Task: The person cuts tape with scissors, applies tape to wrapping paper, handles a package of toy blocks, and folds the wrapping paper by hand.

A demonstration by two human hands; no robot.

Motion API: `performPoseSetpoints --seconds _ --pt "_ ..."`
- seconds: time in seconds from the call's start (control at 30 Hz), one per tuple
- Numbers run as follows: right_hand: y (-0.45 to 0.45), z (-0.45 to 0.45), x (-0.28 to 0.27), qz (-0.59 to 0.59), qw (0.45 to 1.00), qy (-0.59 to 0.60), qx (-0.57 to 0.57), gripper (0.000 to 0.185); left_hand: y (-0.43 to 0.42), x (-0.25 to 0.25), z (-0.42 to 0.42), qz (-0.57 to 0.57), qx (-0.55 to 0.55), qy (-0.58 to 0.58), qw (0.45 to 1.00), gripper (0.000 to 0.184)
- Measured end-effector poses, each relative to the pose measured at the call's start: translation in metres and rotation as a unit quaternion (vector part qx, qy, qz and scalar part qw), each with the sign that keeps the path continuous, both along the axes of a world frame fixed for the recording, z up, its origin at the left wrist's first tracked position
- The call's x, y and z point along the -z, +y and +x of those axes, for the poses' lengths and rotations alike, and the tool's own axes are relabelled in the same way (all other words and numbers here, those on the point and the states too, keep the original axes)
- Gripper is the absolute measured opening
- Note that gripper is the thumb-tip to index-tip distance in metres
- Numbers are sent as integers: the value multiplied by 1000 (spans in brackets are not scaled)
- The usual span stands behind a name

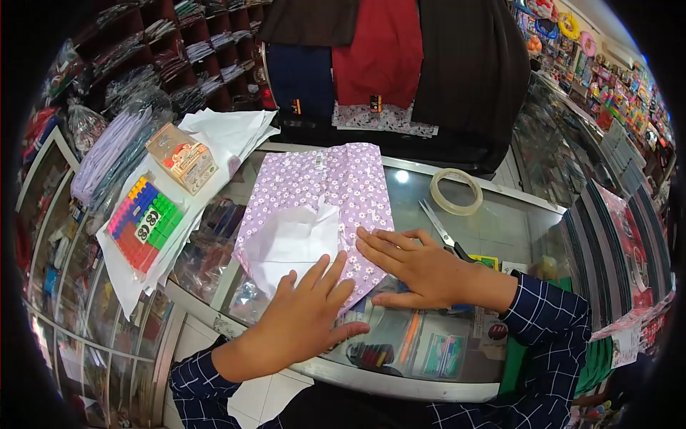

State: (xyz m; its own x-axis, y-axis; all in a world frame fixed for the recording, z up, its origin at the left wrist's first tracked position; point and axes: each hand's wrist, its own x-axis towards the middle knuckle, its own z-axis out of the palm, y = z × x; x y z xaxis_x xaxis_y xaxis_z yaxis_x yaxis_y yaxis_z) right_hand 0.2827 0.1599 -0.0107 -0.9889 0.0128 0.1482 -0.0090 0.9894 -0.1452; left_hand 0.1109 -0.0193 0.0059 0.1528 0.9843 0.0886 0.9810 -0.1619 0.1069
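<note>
A sheet of purple floral wrapping paper (pixel 286 175) lies on the glass counter, its white underside (pixel 289 239) showing where the lower part is folded over. My left hand (pixel 293 318) rests at the paper's lower edge, fingers spread, fingertips on the white part. Flat on the folded floral strip at the right lies my right hand (pixel 418 268), its fingers stretched out and thumb apart. Neither hand grips anything. Scissors (pixel 439 225) with open blades lie just beyond my right hand, their handles partly hidden. Behind them is a roll of clear tape (pixel 457 191).
To the left, a pack of colourful building blocks (pixel 146 222) and a small cardboard box (pixel 181 159) sit on white paper sheets (pixel 229 132). Stacked books (pixel 614 250) stand at the right. Folded cloth (pixel 379 53) hangs behind the counter. Pens show under the glass.
</note>
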Motion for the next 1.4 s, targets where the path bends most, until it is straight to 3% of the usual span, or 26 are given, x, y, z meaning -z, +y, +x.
performPoseSetpoints --seconds 0.07,0.17,0.27,0.37,0.5,0.6,0.73,0.83,0.87,0.97,1.0,1.07,1.27,1.37,1.4 --pt "-2 0 2 14 1000 12 3 79 3 -8 -1 3 1 -4 1000 71" --pt "-3 1 3 29 999 22 6 78 17 -35 1 -109 -39 -85 990 73" --pt "-2 1 5 40 999 26 4 76 37 -36 -4 -66 -42 -56 995 83" --pt "-2 1 6 32 999 40 4 76 39 -11 -9 59 -16 50 997 86" --pt "-1 2 9 41 998 37 -1 76 46 -14 -10 8 -8 39 999 96" --pt "0 3 8 14 1000 22 -7 76 52 -10 -13 59 19 39 997 107" --pt "2 13 -7 -35 998 -54 -16 78 49 2 -23 -65 -25 22 997 124" --pt "-3 29 -29 -52 990 -131 5 77 53 -15 -16 -135 -58 17 989 125" --pt "-3 30 -33 -64 987 -150 6 77 51 -14 -14 -99 -57 44 992 116" --pt "1 30 -39 -79 979 -185 8 77 62 -23 -21 -81 -80 -61 992 95" --pt "2 29 -38 -70 980 -186 5 77 67 -19 -22 30 -83 -150 985 71" --pt "2 29 -37 -60 981 -186 2 76 82 -24 -29 -60 -173 -281 942 57" --pt "1 29 -36 -47 982 -185 0 75 121 3 -58 5 -128 -282 951 57" --pt "1 30 -33 -39 984 -176 -1 75 124 0 -58 -28 -156 -397 904 56" --pt "1 30 -33 -39 984 -175 -1 75 124 4 -60 -13 -143 -381 913 53"
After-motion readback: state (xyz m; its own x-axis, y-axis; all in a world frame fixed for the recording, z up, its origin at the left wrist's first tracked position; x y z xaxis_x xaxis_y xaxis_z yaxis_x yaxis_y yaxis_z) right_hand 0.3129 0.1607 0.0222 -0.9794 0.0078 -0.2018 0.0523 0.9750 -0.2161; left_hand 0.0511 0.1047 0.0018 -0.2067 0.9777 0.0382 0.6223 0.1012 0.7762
